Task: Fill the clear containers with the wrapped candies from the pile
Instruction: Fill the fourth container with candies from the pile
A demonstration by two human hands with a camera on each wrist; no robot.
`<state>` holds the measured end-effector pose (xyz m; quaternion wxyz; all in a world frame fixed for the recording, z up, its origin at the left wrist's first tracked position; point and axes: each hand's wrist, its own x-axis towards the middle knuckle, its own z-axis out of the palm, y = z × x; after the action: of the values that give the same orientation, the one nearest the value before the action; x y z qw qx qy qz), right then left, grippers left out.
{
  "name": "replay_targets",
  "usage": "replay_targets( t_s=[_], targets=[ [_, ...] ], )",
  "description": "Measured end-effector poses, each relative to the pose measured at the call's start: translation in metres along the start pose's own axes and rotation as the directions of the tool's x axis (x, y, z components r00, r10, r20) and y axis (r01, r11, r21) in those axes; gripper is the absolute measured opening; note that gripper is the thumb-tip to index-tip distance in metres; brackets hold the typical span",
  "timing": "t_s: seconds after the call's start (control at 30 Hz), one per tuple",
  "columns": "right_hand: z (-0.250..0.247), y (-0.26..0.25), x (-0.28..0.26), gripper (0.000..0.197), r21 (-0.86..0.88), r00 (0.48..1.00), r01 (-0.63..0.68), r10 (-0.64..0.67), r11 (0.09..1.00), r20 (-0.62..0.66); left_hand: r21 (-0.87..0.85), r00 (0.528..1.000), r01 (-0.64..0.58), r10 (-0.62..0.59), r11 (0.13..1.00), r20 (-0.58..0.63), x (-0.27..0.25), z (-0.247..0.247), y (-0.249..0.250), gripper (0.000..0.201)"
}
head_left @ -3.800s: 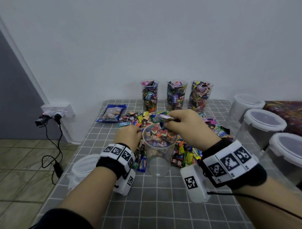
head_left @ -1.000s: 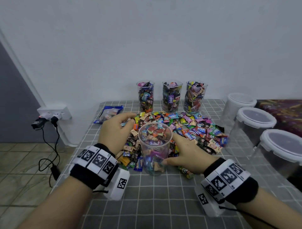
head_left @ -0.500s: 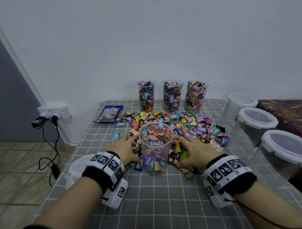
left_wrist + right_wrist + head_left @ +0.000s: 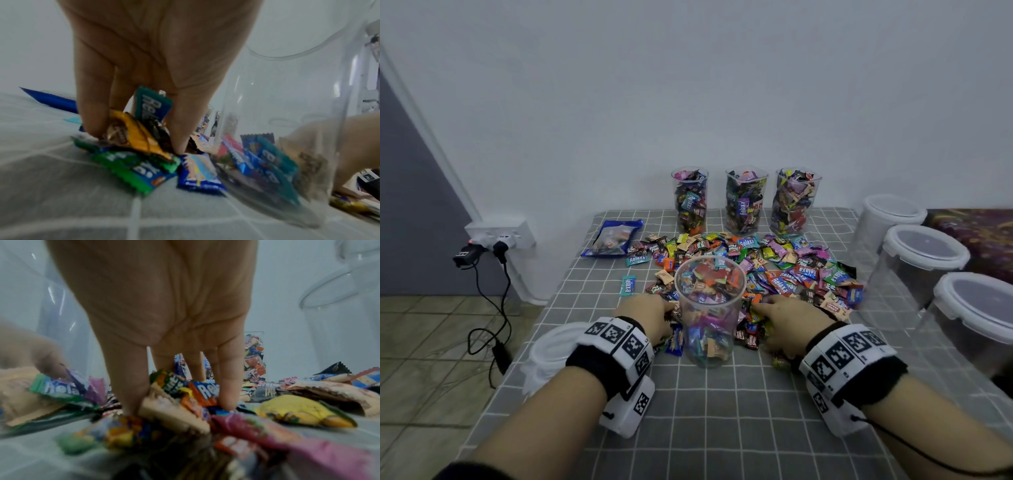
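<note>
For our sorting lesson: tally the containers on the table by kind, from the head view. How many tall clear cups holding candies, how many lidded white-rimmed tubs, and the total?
Tall clear cups holding candies: 4 (three at the back, one in front)
Lidded white-rimmed tubs: 3
Total: 7

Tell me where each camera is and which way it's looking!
Head: sits on the person's head, looking forward and down at the table; both forearms, the left hand and right hand show beside the clear cup.
Left wrist: looks along the left palm at fingers gathering candies.
Right wrist: looks along the right palm at fingers dug into the candy pile.
Shared: all three views show the clear cup; the three filled cups show in head and right wrist.
</note>
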<state>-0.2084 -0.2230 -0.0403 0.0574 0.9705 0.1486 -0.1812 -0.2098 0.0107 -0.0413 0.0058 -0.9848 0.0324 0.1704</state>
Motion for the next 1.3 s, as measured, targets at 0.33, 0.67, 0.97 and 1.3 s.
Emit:
replay_targets(
  t_s=[0.33, 0.67, 0.97, 1.3],
  targets=[
    [-0.006, 0.0, 0.003, 0.03, 0.028, 0.991, -0.018, 0.022, 0.999, -0.133, -0.086, 0.984, 0.076, -0.089, 0.993, -0.157, 0.003, 0.002, -0.004, 0.019],
    [-0.006, 0.001, 0.0, 0.026, 0.12, 0.959, -0.019, 0.052, 0.993, -0.279, -0.131, 0.999, 0.018, -0.022, 0.991, -0.028, 0.002, 0.008, -0.006, 0.05],
    [-0.005, 0.005, -0.007, 0.024, 0.243, 0.908, 0.042, 0.065, 0.969, -0.413, -0.079, 0.993, 0.049, -0.057, 0.996, -0.104, 0.001, 0.005, -0.005, 0.021],
    [-0.018, 0.012, -0.024, 0.023, 0.42, 0.821, 0.114, 0.153, 0.9, -0.549, -0.221, 0.958, 0.037, -0.098, 0.974, -0.27, -0.01, -0.005, -0.006, 0.019]
  ],
)
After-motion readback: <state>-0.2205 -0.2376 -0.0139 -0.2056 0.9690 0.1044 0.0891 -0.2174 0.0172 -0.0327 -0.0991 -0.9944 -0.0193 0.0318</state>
